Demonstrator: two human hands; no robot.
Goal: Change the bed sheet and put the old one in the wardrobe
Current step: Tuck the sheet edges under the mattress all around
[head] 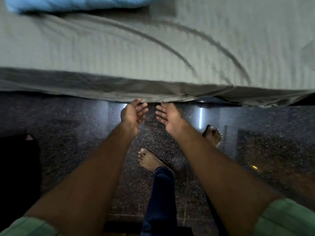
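Our left hand (132, 114) and right hand (167, 115), fingers loose, holding nothing, touch the hem of the bed sheet (119, 53); hem runs left-right mid-frame.

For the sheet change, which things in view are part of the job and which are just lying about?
Part of the job:
grey bed sheet, hanging over the bed's edge
left hand and right hand, at its hem

Lying about:
blue pillow
dark object on the floor

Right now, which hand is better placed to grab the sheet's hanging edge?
Probably the left hand: its fingertips already reach the sheet hem. The right hand is open, palm up, just below it.
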